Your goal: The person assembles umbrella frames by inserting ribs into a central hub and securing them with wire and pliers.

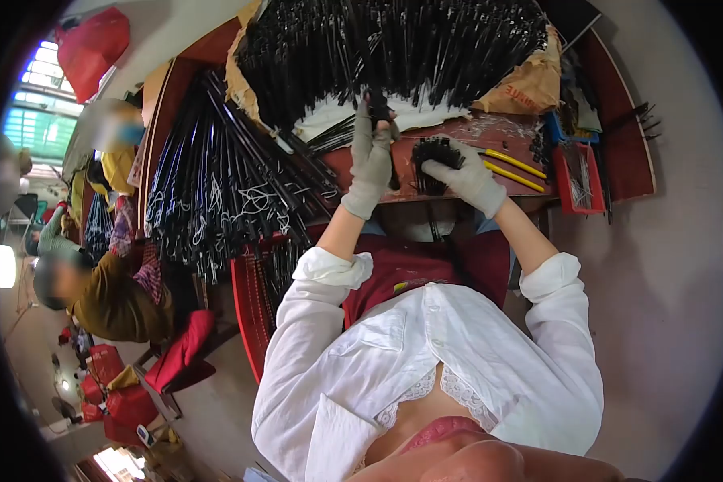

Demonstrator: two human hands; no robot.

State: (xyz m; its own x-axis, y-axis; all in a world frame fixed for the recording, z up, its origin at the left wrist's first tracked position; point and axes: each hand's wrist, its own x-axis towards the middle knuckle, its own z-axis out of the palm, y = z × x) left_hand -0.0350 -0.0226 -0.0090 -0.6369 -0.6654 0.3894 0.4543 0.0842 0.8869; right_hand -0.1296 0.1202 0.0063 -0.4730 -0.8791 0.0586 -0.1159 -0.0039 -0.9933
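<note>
Both of my hands wear pale work gloves with some fingertips bare. My left hand (pixel 371 161) is closed around a slim black rod (pixel 394 178), at the front of a big heap of black rods; the far end blends into the heap. In my right hand (pixel 475 181) is a thick bundle of thin black rods (pixel 435 153), its dense ends turned up near the table's front edge. The heap of thin black rods (pixel 394 48), like umbrella frames, rests on white sheeting and torn brown paper (pixel 530 80).
Two yellow-handled tools (pixel 514 165) lie on the red table (pixel 458 132). At right are a red bin (pixel 577 181) with thin metal pieces and a blue bin (pixel 566 124). Black rods with white cords (pixel 225 177) fan out at left. Another person (pixel 120 297) sits further left.
</note>
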